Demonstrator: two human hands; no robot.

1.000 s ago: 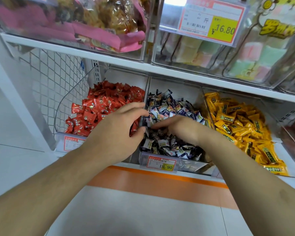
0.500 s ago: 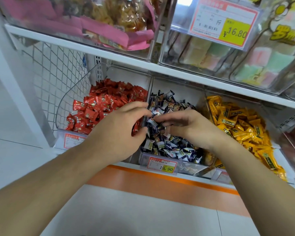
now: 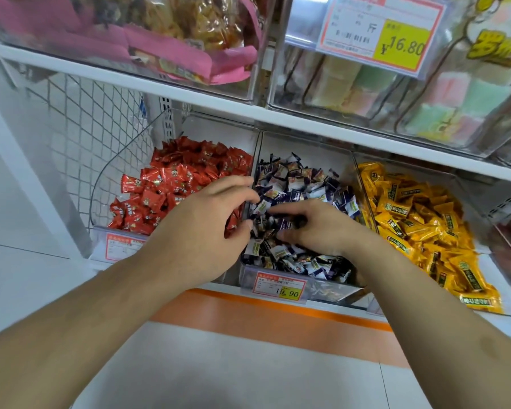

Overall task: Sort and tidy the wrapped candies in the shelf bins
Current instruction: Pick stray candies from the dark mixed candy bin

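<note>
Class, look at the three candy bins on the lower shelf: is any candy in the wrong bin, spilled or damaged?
Nothing stands out. The red candies, dark candies and yellow candies each sit in their own bin, with no visible strays or spills.

Access to the lower bins is from front and above only: upper shelf edge (image 3: 278,116) caps the headroom over their backs. Clear divider wall (image 3: 255,160) separates red candies (image 3: 174,184) from dark-wrapped candies (image 3: 295,178); both hands already crowd the middle bin. Yellow candies (image 3: 419,219) bin on the right is unobstructed; wire mesh (image 3: 80,119) closes the left side.
</note>
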